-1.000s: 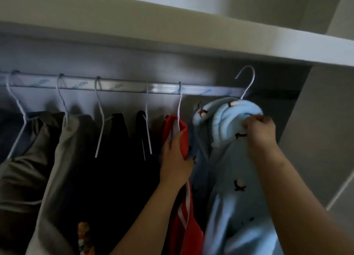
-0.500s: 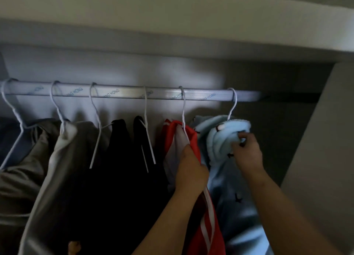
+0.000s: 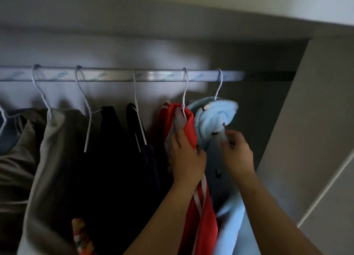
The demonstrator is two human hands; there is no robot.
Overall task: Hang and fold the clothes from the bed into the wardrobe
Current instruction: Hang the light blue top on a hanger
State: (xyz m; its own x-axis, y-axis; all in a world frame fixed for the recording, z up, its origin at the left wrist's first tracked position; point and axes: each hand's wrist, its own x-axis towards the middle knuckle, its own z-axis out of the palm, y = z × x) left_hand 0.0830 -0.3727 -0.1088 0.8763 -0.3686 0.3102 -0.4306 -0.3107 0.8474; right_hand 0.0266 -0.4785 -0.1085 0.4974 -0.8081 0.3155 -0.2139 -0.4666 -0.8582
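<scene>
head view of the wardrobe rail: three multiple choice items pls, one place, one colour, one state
1. Where on the rail does the light blue garment hang? A far left; B furthest right, beside the red garment; C between the black ones.
2. What colour is the garment that the left hand touches? A red; B green; C yellow.
3. The blue garment's hanger hook is: A over the rail; B held clear of it; C on the shelf.
B: its hanger is last on the right. A: the hand rests on red cloth. A: the hook loops over the rail.
</scene>
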